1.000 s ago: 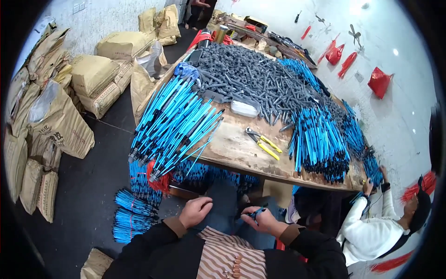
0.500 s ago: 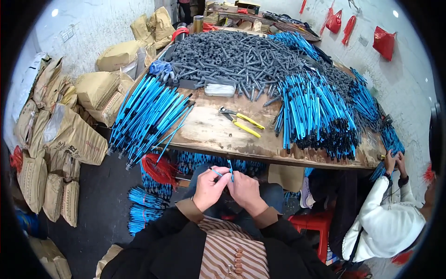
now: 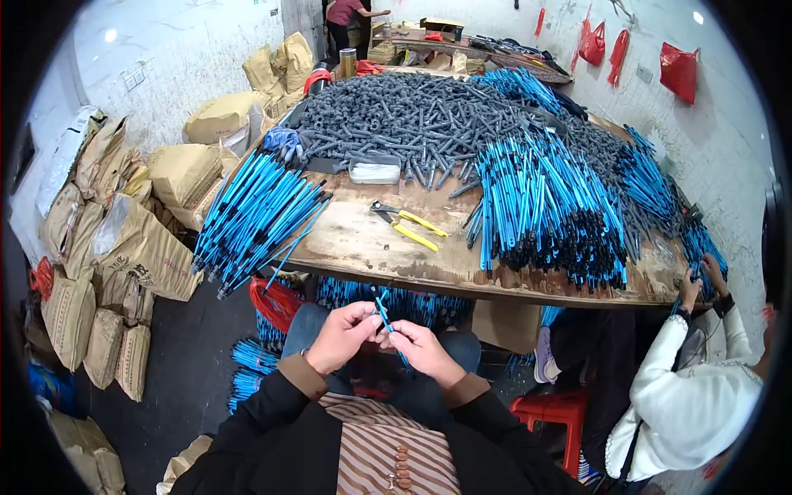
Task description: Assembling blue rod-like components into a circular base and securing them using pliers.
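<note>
A thin blue rod with a dark tip (image 3: pixel 382 307) is held over my lap, just off the table's near edge. My right hand (image 3: pixel 422 348) is closed around its lower part. Beside it, my left hand (image 3: pixel 341 336) is closed with thumb and forefinger pinched at the rod's side; what those fingertips grip is too small to make out. Yellow-handled pincers (image 3: pixel 410 225) lie on the wooden table (image 3: pixel 338 233) beyond my hands. To their left is a loose pile of blue rods (image 3: pixel 260 210), and to their right a thicker pile of blue rods (image 3: pixel 549 202).
Dark grey tubular parts (image 3: pixel 396 115) are heaped across the table's back. A clear box (image 3: pixel 374 170) of white sticks stands before them. Paper sacks (image 3: pixel 136 256) line the left wall. At right, a co-worker in white (image 3: pixel 693 396) handles rods beside a red stool (image 3: pixel 557 417).
The rod is now tilted and shows more of its length between my hands, which have come apart slightly. The whole view has shifted a little. A person at the back shows more fully.
</note>
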{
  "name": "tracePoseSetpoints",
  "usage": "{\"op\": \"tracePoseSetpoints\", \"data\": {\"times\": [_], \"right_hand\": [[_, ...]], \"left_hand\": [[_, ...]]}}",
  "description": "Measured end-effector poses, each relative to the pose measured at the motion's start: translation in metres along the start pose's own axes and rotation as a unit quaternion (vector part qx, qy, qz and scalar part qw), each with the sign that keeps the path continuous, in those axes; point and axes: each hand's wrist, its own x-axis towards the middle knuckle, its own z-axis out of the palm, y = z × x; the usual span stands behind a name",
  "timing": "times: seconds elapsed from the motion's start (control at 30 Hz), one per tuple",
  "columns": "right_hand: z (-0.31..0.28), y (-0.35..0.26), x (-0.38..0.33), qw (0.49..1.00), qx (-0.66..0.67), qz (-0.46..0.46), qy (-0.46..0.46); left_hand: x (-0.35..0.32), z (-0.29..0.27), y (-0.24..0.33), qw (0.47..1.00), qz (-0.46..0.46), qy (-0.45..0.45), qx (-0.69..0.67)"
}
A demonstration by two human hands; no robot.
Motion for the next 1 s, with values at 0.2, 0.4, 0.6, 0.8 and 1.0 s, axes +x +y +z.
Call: {"op": "tracePoseSetpoints", "data": {"times": [0.2, 0.4, 0.6, 0.8, 1.0], "right_hand": [[0.02, -0.02, 0.016, 0.991, -0.047, -0.021, 0.124], [0.038, -0.04, 0.02, 0.916, -0.235, -0.116, 0.302], [0.041, -0.054, 0.026, 0.84, -0.416, -0.165, 0.308], [0.043, -0.069, 0.049, 0.785, -0.5, -0.271, 0.245], [0.033, -0.109, 0.074, 0.827, -0.409, -0.329, 0.2]], "left_hand": [[0.012, -0.009, 0.009, 0.998, -0.044, 0.036, -0.021], [0.011, -0.004, -0.002, 0.985, 0.047, 0.059, 0.154], [0.008, -0.006, -0.008, 0.987, 0.042, 0.071, 0.137], [0.047, -0.039, -0.007, 0.968, -0.094, 0.047, -0.227], [0.088, -0.071, -0.005, 0.961, -0.086, -0.096, -0.246]]}}
